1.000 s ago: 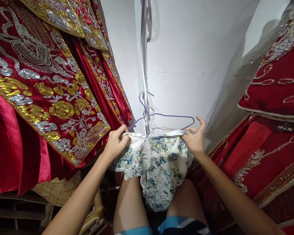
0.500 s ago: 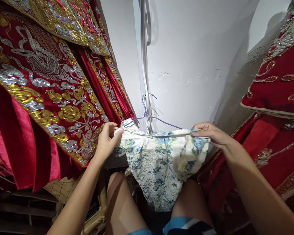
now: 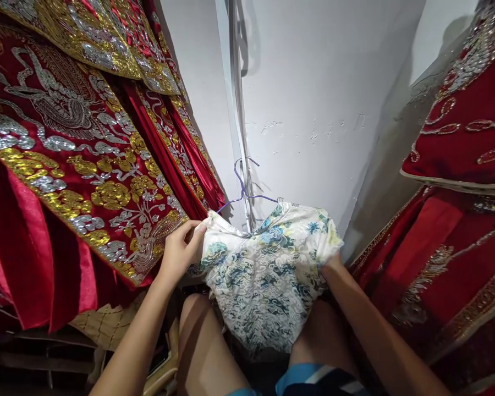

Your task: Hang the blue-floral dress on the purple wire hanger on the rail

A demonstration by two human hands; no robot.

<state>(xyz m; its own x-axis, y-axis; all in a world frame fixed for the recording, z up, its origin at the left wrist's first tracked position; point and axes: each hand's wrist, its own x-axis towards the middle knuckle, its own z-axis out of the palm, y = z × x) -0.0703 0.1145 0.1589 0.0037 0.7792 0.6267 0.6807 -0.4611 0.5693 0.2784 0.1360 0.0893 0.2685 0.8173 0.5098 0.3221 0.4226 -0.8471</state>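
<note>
A white blouse (image 3: 264, 275) with a blue, green and yellow floral print hangs on a purple hanger (image 3: 242, 187), whose hook is at the pale vertical strip. My left hand (image 3: 183, 245) pinches the blouse's left shoulder by the neckline, thumb against fingers. On the other side, my right hand (image 3: 333, 265) reaches up under the blouse's right sleeve. Cloth covers its fingers, so their grip is hidden. Both hanger arms run into the neck opening, and the right shoulder of the blouse lies over the right arm.
Red garments with gold and silver embroidery (image 3: 111, 192) hang close on the left. More beaded red garments (image 3: 449, 220) hang on the right. A white wall (image 3: 305, 110) with chipped paint stands behind the hanger. Below are my bare knees and a woven tan item (image 3: 107, 324).
My right hand has let go of the neckline edge and gone under the right sleeve. The right shoulder now covers the hanger's arm. My left hand keeps its pinch.
</note>
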